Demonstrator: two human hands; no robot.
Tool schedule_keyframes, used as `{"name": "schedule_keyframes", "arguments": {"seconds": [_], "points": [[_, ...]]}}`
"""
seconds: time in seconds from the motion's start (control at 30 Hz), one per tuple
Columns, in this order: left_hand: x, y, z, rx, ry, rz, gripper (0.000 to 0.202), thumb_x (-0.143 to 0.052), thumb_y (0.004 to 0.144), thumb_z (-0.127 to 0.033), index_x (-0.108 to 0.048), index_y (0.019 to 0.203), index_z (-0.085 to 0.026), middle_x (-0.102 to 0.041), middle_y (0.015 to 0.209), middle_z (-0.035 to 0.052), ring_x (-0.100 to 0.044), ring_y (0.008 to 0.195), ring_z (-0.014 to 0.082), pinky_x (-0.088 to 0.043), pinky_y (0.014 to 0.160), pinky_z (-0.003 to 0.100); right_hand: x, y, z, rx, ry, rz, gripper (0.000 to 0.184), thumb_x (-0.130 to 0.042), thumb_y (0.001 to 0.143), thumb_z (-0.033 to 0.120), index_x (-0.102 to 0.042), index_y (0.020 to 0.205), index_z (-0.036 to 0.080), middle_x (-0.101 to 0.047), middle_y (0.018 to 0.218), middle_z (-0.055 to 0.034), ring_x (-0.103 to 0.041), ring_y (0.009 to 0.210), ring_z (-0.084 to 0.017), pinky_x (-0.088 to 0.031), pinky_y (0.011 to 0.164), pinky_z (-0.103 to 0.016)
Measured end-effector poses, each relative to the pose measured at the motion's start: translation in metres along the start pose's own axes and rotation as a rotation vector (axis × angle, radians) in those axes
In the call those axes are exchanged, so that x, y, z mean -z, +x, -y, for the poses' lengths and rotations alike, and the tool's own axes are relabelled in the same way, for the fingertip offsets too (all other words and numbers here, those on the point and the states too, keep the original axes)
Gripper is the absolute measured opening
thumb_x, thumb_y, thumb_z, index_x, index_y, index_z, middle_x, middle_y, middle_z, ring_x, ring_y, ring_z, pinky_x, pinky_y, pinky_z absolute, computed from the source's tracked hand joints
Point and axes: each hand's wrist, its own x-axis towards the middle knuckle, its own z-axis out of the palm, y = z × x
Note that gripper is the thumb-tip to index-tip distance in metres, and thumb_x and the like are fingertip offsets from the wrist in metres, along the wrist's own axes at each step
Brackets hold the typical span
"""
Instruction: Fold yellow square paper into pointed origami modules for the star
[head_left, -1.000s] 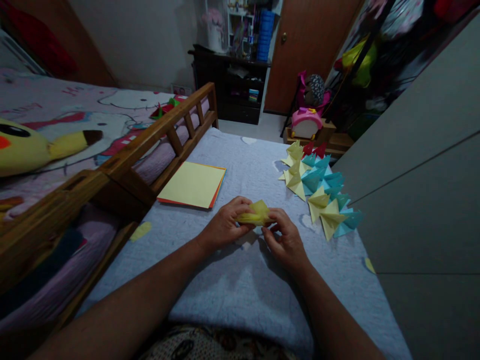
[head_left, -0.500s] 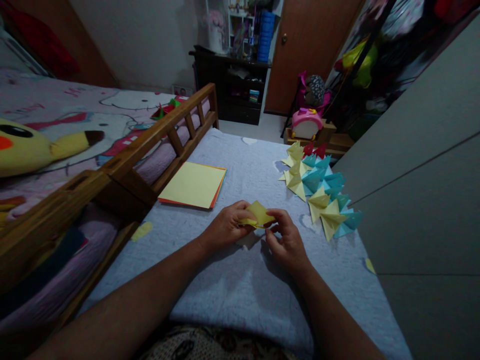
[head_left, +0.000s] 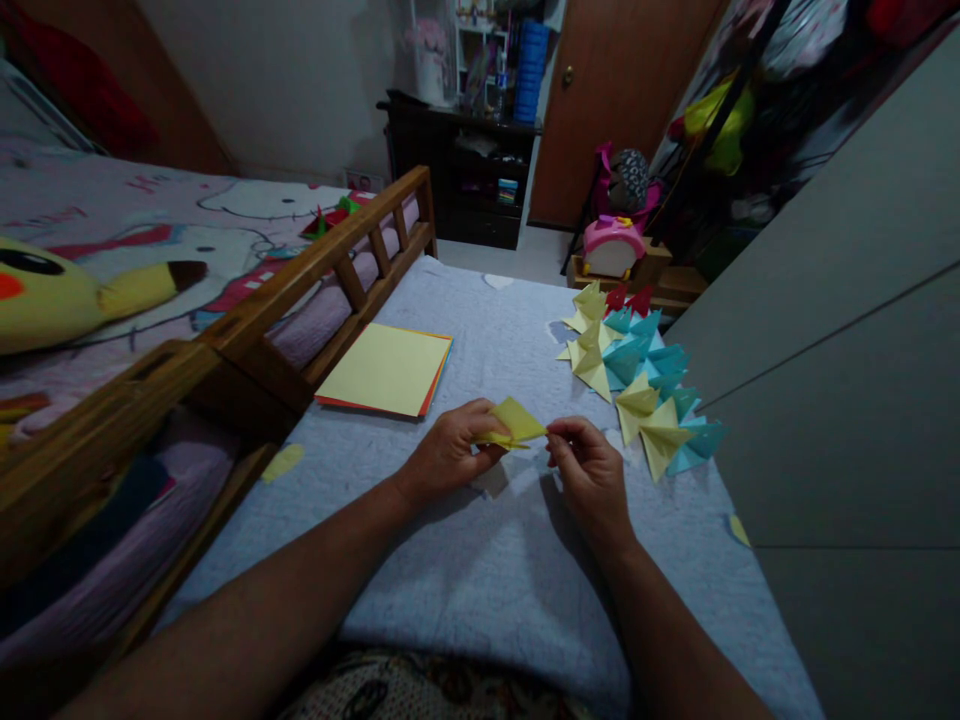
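My left hand is closed on a small folded yellow paper piece, held just above the light blue bedspread. My right hand sits a little to the right of the piece, its thumb and fingertips pinched together with nothing visible between them; it no longer touches the paper. Both forearms reach in from the bottom of the view.
A stack of square coloured sheets, yellow on top, lies to the left. A row of several folded yellow, blue and red paper shapes lies at the right, beside a grey cabinet. A wooden bed rail borders the left.
My right hand has let go of the yellow piece and drawn slightly to the right. The left hand keeps holding it, and the piece has opened into a flatter shape.
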Motion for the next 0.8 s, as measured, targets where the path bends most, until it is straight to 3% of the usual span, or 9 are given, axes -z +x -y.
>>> {"name": "schedule_keyframes", "arguments": {"seconds": [0.4, 0.6, 0.8], "points": [[-0.0009, -0.0007, -0.0028, 0.055, 0.038, 0.041, 0.01, -0.068, 0.08, -0.012, -0.072, 0.085, -0.02, -0.062, 0.089, 0.0022, -0.063, 0.084, 0.0165, -0.05, 0.075, 0.027, -0.0036, 0.0002, 0.002, -0.106, 0.175, -0.039, 0.014, -0.072, 0.081, 0.032, -0.067, 0.088, 0.021, -0.07, 0.078, -0.0006, -0.065, 0.068, -0.016, -0.053, 0.064, -0.029], [-0.0007, -0.0004, 0.0001, -0.012, 0.02, 0.033, 0.012, -0.066, 0.081, -0.01, -0.072, 0.087, -0.019, -0.063, 0.091, 0.0031, -0.064, 0.085, 0.0164, -0.05, 0.076, 0.027, -0.0048, 0.0034, 0.0039, -0.167, 0.288, -0.001, 0.016, -0.074, 0.079, 0.034, -0.069, 0.086, 0.021, -0.072, 0.077, -0.0013, -0.065, 0.066, -0.015, -0.054, 0.064, -0.029], [-0.0025, -0.0022, 0.0048, -0.032, 0.022, 0.076, 0.027, -0.066, 0.082, -0.008, -0.074, 0.104, -0.022, -0.067, 0.101, 0.0051, -0.065, 0.095, 0.0181, -0.053, 0.083, 0.032, -0.0019, 0.0047, 0.0021, -0.17, 0.26, 0.013, 0.012, -0.074, 0.077, 0.031, -0.071, 0.084, 0.022, -0.065, 0.07, 0.0019, -0.06, 0.063, -0.013, -0.049, 0.063, -0.027]]}}
